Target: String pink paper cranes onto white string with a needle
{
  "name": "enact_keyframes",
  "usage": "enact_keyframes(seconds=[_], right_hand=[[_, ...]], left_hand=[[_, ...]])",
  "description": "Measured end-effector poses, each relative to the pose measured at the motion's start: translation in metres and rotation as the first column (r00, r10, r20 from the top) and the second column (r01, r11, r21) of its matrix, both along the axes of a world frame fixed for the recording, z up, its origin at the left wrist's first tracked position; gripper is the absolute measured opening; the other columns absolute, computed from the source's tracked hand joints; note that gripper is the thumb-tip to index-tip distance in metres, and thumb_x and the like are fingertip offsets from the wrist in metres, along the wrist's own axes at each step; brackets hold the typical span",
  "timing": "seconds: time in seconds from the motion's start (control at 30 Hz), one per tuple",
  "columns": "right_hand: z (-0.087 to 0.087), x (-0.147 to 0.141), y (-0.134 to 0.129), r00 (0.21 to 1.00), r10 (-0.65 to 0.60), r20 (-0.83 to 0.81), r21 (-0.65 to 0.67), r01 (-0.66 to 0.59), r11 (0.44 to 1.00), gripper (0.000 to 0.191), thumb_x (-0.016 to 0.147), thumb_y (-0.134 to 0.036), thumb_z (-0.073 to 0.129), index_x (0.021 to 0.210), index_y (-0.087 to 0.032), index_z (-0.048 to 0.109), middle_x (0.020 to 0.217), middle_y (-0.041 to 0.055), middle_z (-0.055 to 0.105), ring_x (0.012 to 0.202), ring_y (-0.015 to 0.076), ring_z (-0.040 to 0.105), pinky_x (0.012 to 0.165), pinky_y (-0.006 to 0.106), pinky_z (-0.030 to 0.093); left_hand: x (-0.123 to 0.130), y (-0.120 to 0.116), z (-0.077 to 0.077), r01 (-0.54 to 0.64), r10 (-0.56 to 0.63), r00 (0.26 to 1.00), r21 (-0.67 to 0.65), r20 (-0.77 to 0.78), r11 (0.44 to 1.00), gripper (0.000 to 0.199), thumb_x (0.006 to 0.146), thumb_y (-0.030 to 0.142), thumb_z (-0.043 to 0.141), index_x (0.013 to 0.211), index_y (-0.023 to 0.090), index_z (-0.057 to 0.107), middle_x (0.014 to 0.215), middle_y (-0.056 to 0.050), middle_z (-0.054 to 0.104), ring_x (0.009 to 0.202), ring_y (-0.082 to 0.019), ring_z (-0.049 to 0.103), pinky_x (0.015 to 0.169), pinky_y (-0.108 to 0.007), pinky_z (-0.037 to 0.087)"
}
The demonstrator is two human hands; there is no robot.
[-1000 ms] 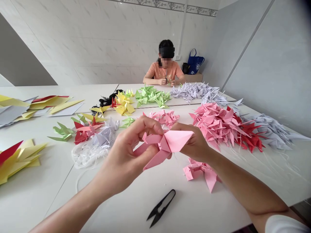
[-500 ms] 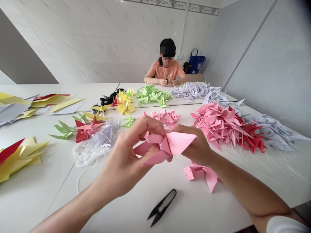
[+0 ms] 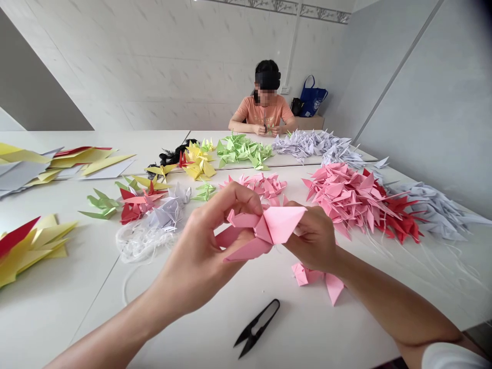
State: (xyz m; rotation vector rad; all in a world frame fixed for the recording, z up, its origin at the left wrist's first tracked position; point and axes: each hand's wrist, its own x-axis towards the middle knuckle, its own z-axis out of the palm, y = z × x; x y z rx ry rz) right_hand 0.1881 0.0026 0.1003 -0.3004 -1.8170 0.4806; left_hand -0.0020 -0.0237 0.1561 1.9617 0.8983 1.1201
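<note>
Pink paper crane (image 3: 261, 230) pinched between left hand (image 3: 203, 251) and right hand (image 3: 313, 238), above white table (image 3: 192, 338).

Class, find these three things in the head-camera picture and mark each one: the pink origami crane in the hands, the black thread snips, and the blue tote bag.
Pink origami crane (image 3: 273, 225): head view, on its folded wing.
Black thread snips (image 3: 249, 333): head view, on the black grip.
Blue tote bag (image 3: 312, 102): head view, on its front panel.

No readable text or labels
</note>
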Motion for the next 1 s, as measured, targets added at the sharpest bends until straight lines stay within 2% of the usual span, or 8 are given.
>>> enact_keyframes(seconds=[0.13,0.37,0.47,0.73,0.83,1.0], right_hand=[[-0.0008,0.0004,-0.0009,0.998,0.057,-0.023,-0.107,-0.059,0.992,0.021,0.091,-0.003,0.064,0.081,-0.021,0.064,0.069,-0.0021,0.071,0.055,0.0125,0.07,0.048,0.022,0.059],[-0.0044,0.0041,0.0003,0.999,0.007,0.036,-0.226,0.001,0.974,0.013,0.091,-0.012,0.07,0.096,-0.024,0.066,0.079,-0.0008,0.072,0.068,0.0146,0.072,0.056,0.026,0.059],[-0.0049,0.0045,0.0027,0.997,0.006,0.077,-0.242,0.013,0.97,0.014,0.093,-0.013,0.067,0.101,-0.024,0.065,0.085,-0.0005,0.071,0.073,0.0132,0.069,0.063,0.026,0.058],[0.0001,0.0017,0.0034,0.994,-0.075,0.084,-0.206,0.091,0.974,0.01,0.091,-0.011,0.066,0.09,-0.021,0.066,0.085,0.0005,0.068,0.076,0.0129,0.063,0.066,0.025,0.052],[0.0023,-0.0007,-0.0005,0.993,-0.118,0.026,-0.273,0.121,0.954,0.013,0.088,-0.011,0.071,0.094,-0.022,0.067,0.085,-0.0007,0.071,0.076,0.0118,0.066,0.064,0.022,0.054],[0.0038,-0.0028,-0.0016,0.988,-0.151,-0.034,-0.353,0.13,0.927,0.019,0.086,-0.017,0.075,0.102,-0.024,0.066,0.094,0.0008,0.074,0.088,0.0149,0.073,0.076,0.025,0.061]], left_hand=[[-0.0005,-0.001,-0.0004,0.014,-0.013,1.0,-0.021,0.011,1.0,0.017,0.082,0.009,0.058,0.089,0.025,0.057,0.082,0.003,0.065,0.068,-0.012,0.06,0.05,-0.018,0.045],[-0.0009,0.0013,0.0008,-0.021,0.022,1.0,0.05,-0.015,0.999,0.021,0.081,0.006,0.054,0.09,0.024,0.06,0.083,0.002,0.062,0.071,-0.012,0.059,0.056,-0.02,0.048],[-0.0007,0.0014,0.0024,-0.042,0.046,0.998,0.091,-0.046,0.995,0.021,0.082,0.005,0.051,0.089,0.023,0.06,0.083,0.002,0.06,0.072,-0.011,0.057,0.055,-0.019,0.046],[0.0004,0.0038,-0.0024,-0.063,0.084,0.988,0.163,-0.13,0.985,0.024,0.08,0.0,0.054,0.088,0.022,0.056,0.078,0.004,0.057,0.065,-0.009,0.049,0.052,-0.019,0.039],[-0.0001,0.0054,-0.0035,-0.09,0.121,0.979,0.185,-0.162,0.979,0.023,0.08,0.001,0.056,0.089,0.023,0.055,0.076,0.003,0.057,0.064,-0.01,0.048,0.052,-0.021,0.037],[-0.0008,0.0084,-0.0043,-0.134,0.186,0.961,0.242,-0.204,0.961,0.017,0.082,0.009,0.054,0.09,0.024,0.056,0.074,0.002,0.059,0.063,-0.013,0.049,0.052,-0.025,0.037]])
